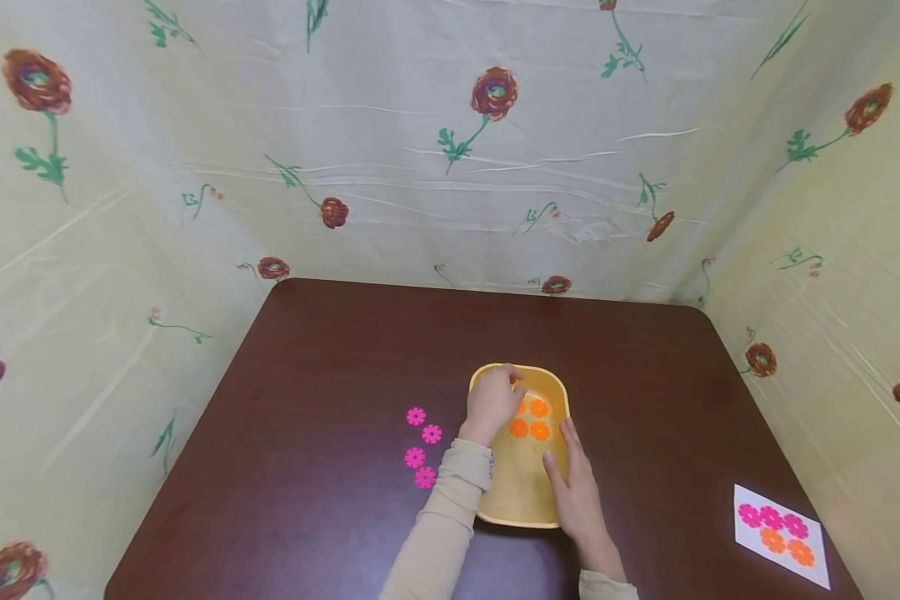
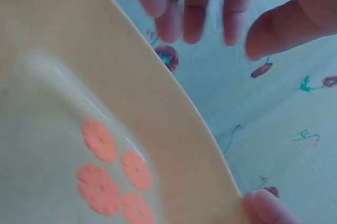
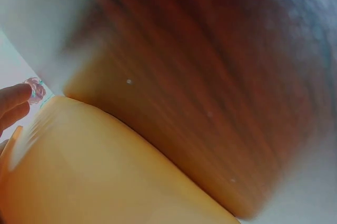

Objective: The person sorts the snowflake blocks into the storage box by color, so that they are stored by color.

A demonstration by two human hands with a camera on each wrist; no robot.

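Observation:
A yellow tray (image 1: 521, 500) sits on the dark brown table (image 1: 330, 375), with several orange flower pieces (image 1: 538, 419) lying flat inside it. The same orange pieces (image 2: 113, 174) show in the left wrist view against the pale tray (image 2: 158, 119). My left hand (image 1: 513, 383) hovers over the tray's far left corner. Its fingers (image 2: 195, 8) are loosely curled and apart from the thumb, with nothing between them. My right hand (image 1: 562, 442) rests with straight fingers along the tray's right rim, thumb on the inner side. The right wrist view shows only the blurred tray wall (image 3: 105, 171).
Several pink flower pieces (image 1: 422, 446) lie on the table just left of the tray. A white card (image 1: 782, 533) printed with pink and orange flowers lies near the front right corner. Flowered cloth (image 1: 450, 150) walls in the table on three sides.

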